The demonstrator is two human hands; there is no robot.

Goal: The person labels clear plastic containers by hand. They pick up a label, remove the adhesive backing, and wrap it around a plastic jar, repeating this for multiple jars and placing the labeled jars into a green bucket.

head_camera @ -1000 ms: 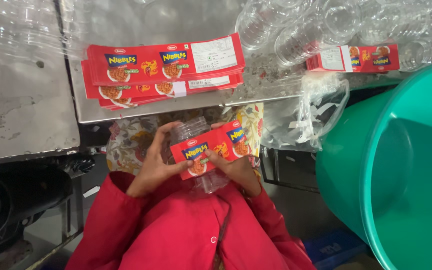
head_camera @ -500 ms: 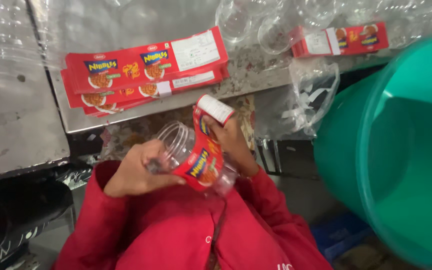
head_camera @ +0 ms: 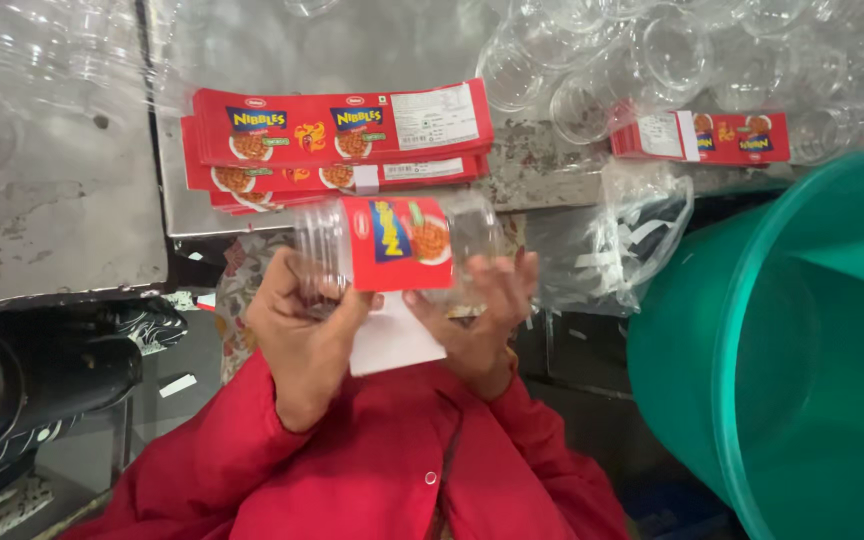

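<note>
I hold a clear plastic jar point(head_camera: 472, 235) on its side in front of my chest. My left hand point(head_camera: 304, 335) grips its left end and my right hand point(head_camera: 477, 320) supports its right end from below. A red label point(head_camera: 397, 245) with a snack picture is wrapped partly around the jar, and its white backing hangs down between my hands. Both sleeves are red.
A stack of flat red labels point(head_camera: 337, 140) lies on the metal table point(head_camera: 62, 220) just beyond the jar. Several empty clear jars point(head_camera: 652, 60) are piled at the back right beside a smaller label stack point(head_camera: 712, 135). A large green tub point(head_camera: 802, 350) stands at my right, with a crumpled clear bag point(head_camera: 617, 240) next to it.
The jar has turned from tilted to lying level, and the label now faces up across its middle with the white backing hanging loose. Both hands shifted to the jar's ends.
</note>
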